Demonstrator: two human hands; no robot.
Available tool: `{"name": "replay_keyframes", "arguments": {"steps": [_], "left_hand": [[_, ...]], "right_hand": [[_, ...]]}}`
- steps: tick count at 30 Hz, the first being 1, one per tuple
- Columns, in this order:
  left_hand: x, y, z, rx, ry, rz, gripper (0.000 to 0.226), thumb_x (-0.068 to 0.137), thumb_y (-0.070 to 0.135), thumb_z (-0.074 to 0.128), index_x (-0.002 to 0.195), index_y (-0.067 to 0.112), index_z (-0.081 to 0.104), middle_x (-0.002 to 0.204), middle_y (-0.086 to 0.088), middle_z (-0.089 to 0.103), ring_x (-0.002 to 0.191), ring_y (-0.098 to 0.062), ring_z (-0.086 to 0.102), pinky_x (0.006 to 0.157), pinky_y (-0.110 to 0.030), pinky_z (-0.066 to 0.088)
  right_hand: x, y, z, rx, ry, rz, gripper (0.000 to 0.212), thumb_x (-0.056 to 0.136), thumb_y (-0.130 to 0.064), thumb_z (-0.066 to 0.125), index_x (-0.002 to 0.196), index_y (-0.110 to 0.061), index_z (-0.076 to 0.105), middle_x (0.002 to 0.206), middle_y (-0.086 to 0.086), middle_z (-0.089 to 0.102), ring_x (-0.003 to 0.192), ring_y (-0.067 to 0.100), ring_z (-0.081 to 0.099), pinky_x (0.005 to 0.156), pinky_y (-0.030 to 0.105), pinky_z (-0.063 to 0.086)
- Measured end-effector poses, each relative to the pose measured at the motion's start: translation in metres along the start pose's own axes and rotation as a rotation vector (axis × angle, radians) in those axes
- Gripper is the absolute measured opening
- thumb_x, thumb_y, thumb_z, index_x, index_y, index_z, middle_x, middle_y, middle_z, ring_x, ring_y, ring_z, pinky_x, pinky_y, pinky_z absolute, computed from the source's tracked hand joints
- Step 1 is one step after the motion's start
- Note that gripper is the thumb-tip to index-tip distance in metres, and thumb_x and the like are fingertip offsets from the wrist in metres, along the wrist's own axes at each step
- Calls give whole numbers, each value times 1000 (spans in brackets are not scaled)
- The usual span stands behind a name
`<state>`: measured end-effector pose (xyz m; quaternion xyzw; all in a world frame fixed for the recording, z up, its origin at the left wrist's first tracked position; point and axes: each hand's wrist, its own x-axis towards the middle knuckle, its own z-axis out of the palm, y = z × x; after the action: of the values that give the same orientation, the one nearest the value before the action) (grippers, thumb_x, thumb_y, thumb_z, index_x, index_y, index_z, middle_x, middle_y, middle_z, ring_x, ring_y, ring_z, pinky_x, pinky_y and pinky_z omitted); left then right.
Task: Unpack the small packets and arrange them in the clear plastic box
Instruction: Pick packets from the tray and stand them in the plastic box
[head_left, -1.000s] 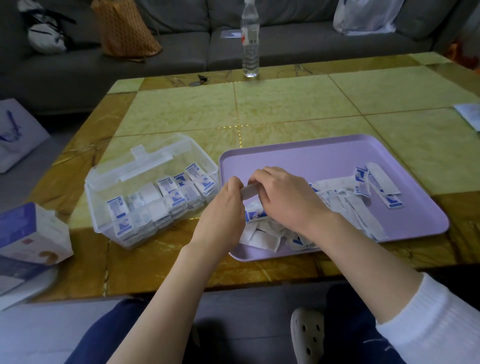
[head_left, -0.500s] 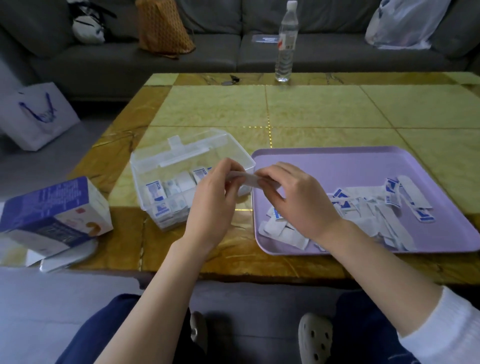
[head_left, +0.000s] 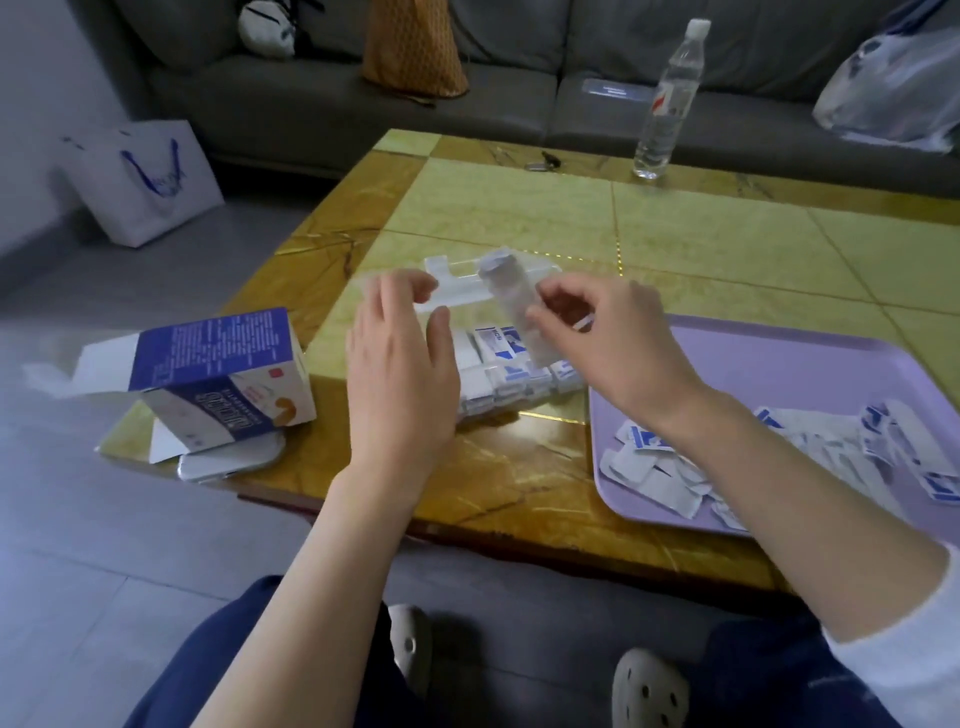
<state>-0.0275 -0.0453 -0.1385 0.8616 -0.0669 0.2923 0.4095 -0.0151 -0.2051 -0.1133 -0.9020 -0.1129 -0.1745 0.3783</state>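
My right hand (head_left: 602, 343) pinches one long white packet (head_left: 511, 306), held upright over the clear plastic box (head_left: 467, 283). The packet is blurred by motion. Rows of white and blue packets (head_left: 506, 374) stand inside the box. My left hand (head_left: 397, 364) hovers over the box's left part with relaxed fingers, holding nothing and hiding that side. Several loose packets (head_left: 654, 470) lie on the purple tray (head_left: 779, 364) at the right.
An opened blue and white carton (head_left: 218, 379) lies on the table's left edge, on top of a silvery flat item (head_left: 228, 460). A water bottle (head_left: 667, 104) stands at the far edge. A white bag (head_left: 140, 179) sits on the floor, with a sofa behind.
Both hands lifted a packet off the tray and carried it left over the box. My left hand has let go of it. The view has swung to the left.
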Motion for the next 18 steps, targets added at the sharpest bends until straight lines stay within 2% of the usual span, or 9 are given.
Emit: {"name": "replay_keyframes", "arguments": {"steps": [3, 5, 8, 10, 13, 16, 18], "left_hand": [[4, -18, -10, 161, -58, -203, 28, 95, 14, 45, 123, 13, 42, 122, -2, 45, 112, -22, 45, 93, -35, 36], [5, -29, -15, 240, -166, -298, 34, 96, 15, 42, 130, 15, 38, 134, -4, 41, 123, -23, 37, 98, -38, 31], [6, -38, -20, 235, -306, -362, 41, 97, 12, 38, 137, 18, 36, 138, -3, 43, 126, -24, 36, 103, -42, 29], [7, -43, -23, 180, -355, -385, 42, 97, 14, 38, 139, 20, 35, 135, -4, 49, 123, -25, 42, 105, -46, 33], [6, -48, -25, 125, -355, -387, 39, 99, 21, 36, 139, 21, 37, 130, -5, 54, 119, -26, 47, 101, -49, 39], [4, -51, -25, 134, -367, -357, 40, 99, 28, 39, 138, 23, 37, 130, -1, 54, 117, -24, 49, 98, -48, 41], [4, -52, -27, 135, -372, -344, 40, 98, 29, 40, 138, 23, 38, 131, 0, 53, 116, -24, 49, 97, -48, 42]], "right_hand": [[25, 4, 5, -6, 26, 128, 10, 85, -14, 64, 85, -7, 71, 76, 2, 68, 71, 12, 60, 78, 32, 52], [39, 8, 16, -7, -25, 204, 13, 83, -12, 64, 84, 0, 71, 79, 12, 70, 71, 13, 59, 81, 40, 54], [50, 11, 35, -24, -147, 301, 19, 82, -7, 63, 85, 11, 66, 80, 28, 66, 65, 19, 60, 79, 47, 54], [55, 12, 49, -63, -244, 358, 21, 81, -4, 62, 86, 17, 63, 69, 24, 59, 58, 18, 58, 76, 45, 57], [61, 7, 64, -135, -364, 439, 20, 82, -5, 62, 89, 12, 68, 71, 15, 61, 58, 19, 60, 72, 33, 58], [64, 0, 75, -181, -408, 463, 20, 82, -8, 64, 95, 7, 70, 81, 17, 68, 69, 23, 65, 79, 37, 57], [65, -4, 81, -212, -430, 457, 22, 82, -9, 65, 98, 6, 70, 79, 13, 66, 72, 22, 64, 83, 38, 56]]}}
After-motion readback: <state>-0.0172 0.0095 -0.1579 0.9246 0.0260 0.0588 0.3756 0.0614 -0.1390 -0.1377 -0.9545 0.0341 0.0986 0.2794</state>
